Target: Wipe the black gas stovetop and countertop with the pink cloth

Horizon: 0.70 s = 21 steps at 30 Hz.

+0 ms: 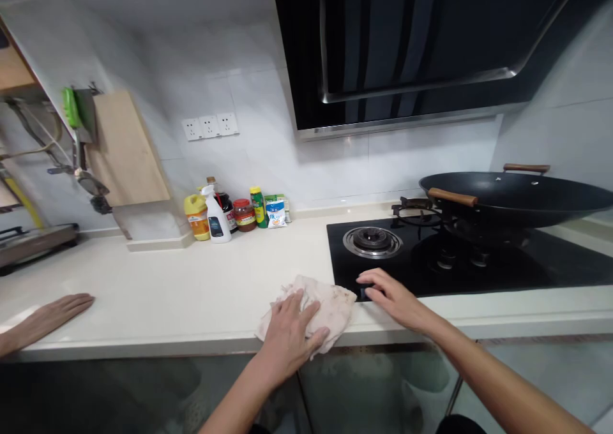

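Observation:
A pale, stained cloth [330,300] lies bunched on the white countertop, partly over its front edge and reaching the stove's left corner. My left hand [290,332] rests flat on this cloth, fingers spread. To its right, my right hand [390,297] hovers at the near edge of the black gas stove [407,274]. Its fingers are apart and slightly bent, with nothing in them. The bare left burner [372,241] sits just beyond that hand.
Another person's hand [60,313] lies on the counter at left. A big wok [517,198] sits over the stove's right side under the range hood [407,44]. Along the wall stand a spray bottle [218,220], a red-lidded jar [244,217] and other containers. A cutting board [127,153] hangs left.

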{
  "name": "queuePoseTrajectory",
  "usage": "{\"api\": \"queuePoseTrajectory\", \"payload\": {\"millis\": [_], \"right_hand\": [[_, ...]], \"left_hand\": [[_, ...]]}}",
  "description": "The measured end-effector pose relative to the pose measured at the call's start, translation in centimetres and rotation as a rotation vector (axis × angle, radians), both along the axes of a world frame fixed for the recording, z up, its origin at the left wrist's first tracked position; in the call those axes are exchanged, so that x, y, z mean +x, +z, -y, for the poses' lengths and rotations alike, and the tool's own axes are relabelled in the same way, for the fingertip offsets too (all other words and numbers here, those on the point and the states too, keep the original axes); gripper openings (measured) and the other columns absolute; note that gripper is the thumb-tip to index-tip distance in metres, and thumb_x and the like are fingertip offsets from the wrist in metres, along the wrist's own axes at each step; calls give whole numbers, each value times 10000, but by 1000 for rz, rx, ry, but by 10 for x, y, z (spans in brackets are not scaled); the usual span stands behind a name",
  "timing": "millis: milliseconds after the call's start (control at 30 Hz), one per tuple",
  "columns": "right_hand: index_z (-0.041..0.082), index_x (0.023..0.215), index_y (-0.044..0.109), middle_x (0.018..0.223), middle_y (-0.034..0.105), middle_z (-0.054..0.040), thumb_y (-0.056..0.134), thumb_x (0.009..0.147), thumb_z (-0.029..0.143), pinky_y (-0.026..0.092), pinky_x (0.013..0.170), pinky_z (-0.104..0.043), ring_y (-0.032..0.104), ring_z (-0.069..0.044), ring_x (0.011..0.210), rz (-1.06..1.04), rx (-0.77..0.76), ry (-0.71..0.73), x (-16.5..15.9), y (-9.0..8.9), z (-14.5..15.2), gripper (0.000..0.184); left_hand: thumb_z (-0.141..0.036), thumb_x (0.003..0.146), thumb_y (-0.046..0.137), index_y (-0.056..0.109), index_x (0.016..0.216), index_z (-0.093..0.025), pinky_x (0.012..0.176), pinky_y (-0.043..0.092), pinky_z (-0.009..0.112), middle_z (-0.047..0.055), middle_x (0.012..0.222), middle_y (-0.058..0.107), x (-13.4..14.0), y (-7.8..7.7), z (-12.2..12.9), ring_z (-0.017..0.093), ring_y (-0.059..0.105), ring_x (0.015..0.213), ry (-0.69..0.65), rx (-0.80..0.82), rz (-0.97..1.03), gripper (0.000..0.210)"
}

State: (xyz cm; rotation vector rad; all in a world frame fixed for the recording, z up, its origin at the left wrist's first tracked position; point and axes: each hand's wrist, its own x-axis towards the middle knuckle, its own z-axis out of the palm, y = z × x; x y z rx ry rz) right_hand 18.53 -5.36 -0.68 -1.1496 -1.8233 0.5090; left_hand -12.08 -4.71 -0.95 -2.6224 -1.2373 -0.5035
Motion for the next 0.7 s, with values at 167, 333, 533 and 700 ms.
{"api": "queuePoseTrajectory", "payload": {"millis": [167,333,533,700], "right_hand": [[260,1099,705,1285,628,-108,425,957,418,421,1088,-471,573,-263,1230,425,153,-438,91,-30,7,351],[249,1221,664,1346,610,-118,416,967,512,388,1111,-500,544,-283,1281,575,88,-514,112,-54,1,441],[242,1277,627,1411,579,-123,403,967,590,338,1142,-521,513,-296,1332,614,51,-489,108,-56,0,517],[244,1294,620,1450,564,-106,393,954,634,302,1178,-553,493,-299,1373,585,12,-490,115,-63,-2,565]], "left_hand": [[-583,825,718,713,1168,-190,1133,326,681,225,1567,436,8,-3,-5,454,383,1447,28,53,51,521],[-568,855,690,567,1424,-279,1153,308,681,146,1589,440,28,8,-15,419,386,1453,-51,-45,10,650],[-640,911,581,389,1534,-480,1065,328,764,112,1572,442,59,11,1,494,371,1416,-58,-111,-79,671],[-666,914,555,394,1531,-484,1091,326,744,106,1586,403,88,-5,13,467,384,1406,-73,-48,3,663]]}}
